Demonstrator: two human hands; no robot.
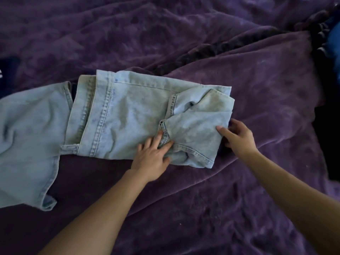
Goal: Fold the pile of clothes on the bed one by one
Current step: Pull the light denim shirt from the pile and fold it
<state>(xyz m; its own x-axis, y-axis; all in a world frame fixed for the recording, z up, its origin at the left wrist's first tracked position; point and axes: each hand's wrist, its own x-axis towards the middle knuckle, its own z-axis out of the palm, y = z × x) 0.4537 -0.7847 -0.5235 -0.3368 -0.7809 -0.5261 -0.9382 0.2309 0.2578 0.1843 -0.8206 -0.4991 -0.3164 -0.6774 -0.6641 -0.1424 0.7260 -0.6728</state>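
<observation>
Both bare forearms [95, 208] stretched up from five and seven o'clock, nearest the lens. Under everything spread the rumpled purple plush blanket on the bed [193, 208], soft enough that anything laid on it would drag rather than slide.

Next in size, the light-blue denim jeans [125, 115] lay across the middle, running from nine o'clock toward three. The legs trailed off at nine, and the part at centre was already doubled into a thick block. Denim like this looked fairly heavy and stiff at its seams yet limp across the panels, so it would likely hold a crease once pressed. The stitched seams and folded edges seemed the surest places to take hold.

A heap of dark clothes [320, 32] sat at two o'clock, well apart from the jeans.

The left hand [152, 153] rested on the fold at centre, its fingers [158, 137] spread flat over a seam. The right hand [237, 137], just toward three, pinched the block's bunched edge, thumb on top and fingers [232, 124] curled round it.
</observation>
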